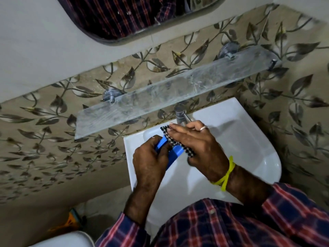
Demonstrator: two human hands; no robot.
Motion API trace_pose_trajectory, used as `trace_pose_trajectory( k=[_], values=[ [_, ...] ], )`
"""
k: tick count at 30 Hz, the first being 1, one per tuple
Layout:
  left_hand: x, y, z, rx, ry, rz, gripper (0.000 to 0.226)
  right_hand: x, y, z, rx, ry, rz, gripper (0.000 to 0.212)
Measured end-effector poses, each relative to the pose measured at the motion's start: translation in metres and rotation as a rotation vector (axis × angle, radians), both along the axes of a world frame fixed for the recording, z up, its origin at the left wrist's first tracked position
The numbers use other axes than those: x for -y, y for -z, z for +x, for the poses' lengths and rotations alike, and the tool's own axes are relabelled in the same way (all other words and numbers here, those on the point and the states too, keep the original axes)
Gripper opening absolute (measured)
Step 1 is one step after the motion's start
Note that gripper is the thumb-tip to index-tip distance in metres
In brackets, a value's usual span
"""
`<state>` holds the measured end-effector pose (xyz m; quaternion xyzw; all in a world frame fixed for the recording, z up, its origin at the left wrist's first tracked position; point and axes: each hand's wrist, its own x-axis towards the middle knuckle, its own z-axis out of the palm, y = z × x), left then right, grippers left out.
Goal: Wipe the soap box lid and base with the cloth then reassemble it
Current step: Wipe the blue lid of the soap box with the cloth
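Over the white sink (240, 139), I am gripping a blue soap box piece (175, 152) in my left hand (151, 157) to steady it, while my right hand (197, 141) is pressing the checked cloth (170, 139) flat against it with straight fingers.

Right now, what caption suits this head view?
Left hand holds blue soap box part over the sink while right hand wipes it with checked cloth.
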<state>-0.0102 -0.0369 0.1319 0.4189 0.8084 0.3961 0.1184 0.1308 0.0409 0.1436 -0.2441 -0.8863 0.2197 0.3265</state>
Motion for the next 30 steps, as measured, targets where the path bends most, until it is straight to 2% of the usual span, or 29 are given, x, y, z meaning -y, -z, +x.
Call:
trace_pose_trajectory(
  k=[3,6,8,12,16,19,21,26,30],
  values=[
    [0.000,0.000,0.005,0.088,-0.014,0.031,0.028,-0.009,-0.003,-0.009,-0.037,0.055,-0.114,0.058],
    [-0.005,0.004,-0.005,0.204,-0.055,0.114,0.026,-0.004,-0.003,-0.009,-0.043,0.041,-0.077,0.059],
    [-0.002,0.007,-0.001,0.215,-0.013,0.144,0.024,-0.003,0.000,-0.001,-0.075,0.032,-0.060,0.059],
    [-0.002,0.015,0.003,0.267,-0.037,0.219,0.029,-0.011,-0.003,-0.009,-0.140,0.076,-0.185,0.060],
    [-0.009,0.014,-0.007,0.441,-0.088,0.326,0.010,-0.003,0.002,-0.004,-0.114,0.065,-0.005,0.062],
    [-0.007,0.016,0.001,0.552,-0.045,0.293,0.004,-0.016,0.001,-0.010,-0.144,0.101,-0.074,0.053],
    [-0.008,0.019,0.001,0.590,-0.037,0.274,0.009,-0.018,0.000,-0.014,-0.151,0.088,-0.077,0.048],
    [-0.021,0.011,-0.006,0.565,0.054,0.073,0.015,-0.014,0.011,-0.013,-0.114,0.047,-0.105,0.055],
    [-0.021,0.007,-0.008,0.614,0.017,0.204,0.020,-0.014,0.007,-0.008,-0.175,0.013,-0.105,0.050]
  ],
)
